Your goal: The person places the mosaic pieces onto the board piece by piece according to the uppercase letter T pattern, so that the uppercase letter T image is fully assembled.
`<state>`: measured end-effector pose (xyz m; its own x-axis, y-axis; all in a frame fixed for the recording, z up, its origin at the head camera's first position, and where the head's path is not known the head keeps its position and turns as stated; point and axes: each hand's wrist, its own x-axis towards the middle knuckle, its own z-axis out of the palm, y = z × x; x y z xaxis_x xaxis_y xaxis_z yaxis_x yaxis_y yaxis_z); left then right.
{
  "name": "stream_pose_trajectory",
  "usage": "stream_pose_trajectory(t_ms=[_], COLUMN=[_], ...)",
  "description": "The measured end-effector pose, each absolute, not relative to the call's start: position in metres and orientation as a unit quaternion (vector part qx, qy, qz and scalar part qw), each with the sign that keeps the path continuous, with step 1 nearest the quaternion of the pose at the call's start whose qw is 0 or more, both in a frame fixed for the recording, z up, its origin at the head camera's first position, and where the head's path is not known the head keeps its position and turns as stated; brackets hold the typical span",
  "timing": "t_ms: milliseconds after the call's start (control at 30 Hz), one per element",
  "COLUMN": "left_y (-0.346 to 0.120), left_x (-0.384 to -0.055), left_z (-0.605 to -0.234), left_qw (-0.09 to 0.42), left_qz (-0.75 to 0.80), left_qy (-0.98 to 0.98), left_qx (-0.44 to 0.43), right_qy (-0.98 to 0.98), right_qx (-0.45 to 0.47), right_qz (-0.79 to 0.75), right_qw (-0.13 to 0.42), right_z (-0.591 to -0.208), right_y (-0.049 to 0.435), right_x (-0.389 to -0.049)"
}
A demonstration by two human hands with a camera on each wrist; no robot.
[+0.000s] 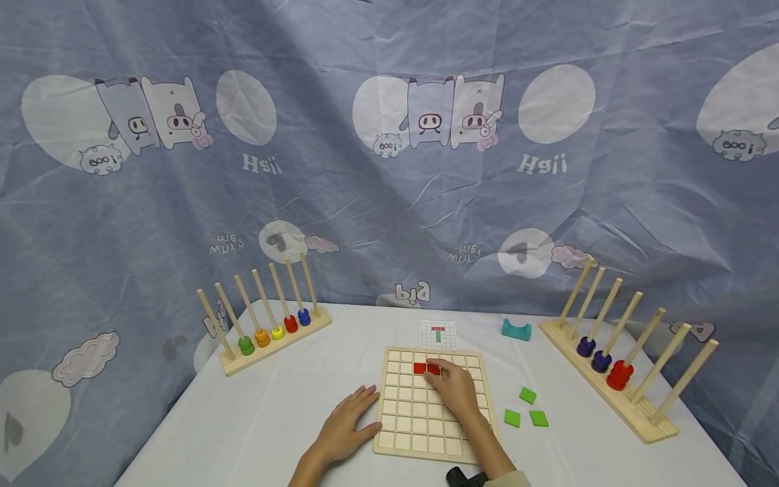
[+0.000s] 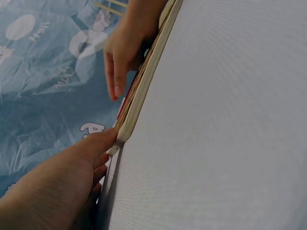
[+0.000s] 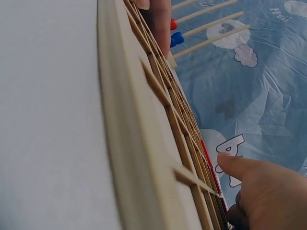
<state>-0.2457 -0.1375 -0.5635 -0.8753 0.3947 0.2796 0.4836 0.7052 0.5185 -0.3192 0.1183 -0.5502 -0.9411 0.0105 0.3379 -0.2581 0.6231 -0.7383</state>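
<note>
A square wooden grid board [image 1: 404, 425] lies on the white table. My left hand [image 1: 348, 425] rests on the table with its fingers spread and its thumb touching the board's left edge; in the left wrist view, that thumb [image 2: 98, 143] lies at the board's corner. Over the board's upper rows is my right hand [image 1: 453, 389], thumb and index finger apart near two red square tiles [image 1: 420, 368] set side by side. In the right wrist view, the right thumb [image 3: 235, 165] points out above a red strip [image 3: 206, 153] on the board. Whatever lies under the palm is hidden.
Three green tiles [image 1: 512, 418] lie right of the board. Behind it are a pattern card [image 1: 447, 343] and a teal curved piece [image 1: 516, 330]. Peg racks with coloured beads stand at left [image 1: 276, 350] and right [image 1: 645, 416]. A black object [image 1: 464, 477] sits by the right forearm.
</note>
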Motion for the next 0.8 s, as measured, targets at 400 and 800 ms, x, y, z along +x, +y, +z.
stream_pose_trajectory(t_ms=[400,800], left_y=[-0.139,-0.138], left_x=[-0.246,-0.246], left_z=[-0.565,-0.565], left_qw=[0.065,0.073], left_qz=[-0.301,-0.3], left_qy=[-0.922,-0.92], left_qx=[-0.234,-0.24], right_qy=[-0.892,-0.913], right_qx=[0.056,0.041], right_qz=[0.424,0.371], right_qw=[0.145,0.165], right_z=[-0.543,-0.542], right_y=[0.141,0.213], right_x=[-0.312,-0.298])
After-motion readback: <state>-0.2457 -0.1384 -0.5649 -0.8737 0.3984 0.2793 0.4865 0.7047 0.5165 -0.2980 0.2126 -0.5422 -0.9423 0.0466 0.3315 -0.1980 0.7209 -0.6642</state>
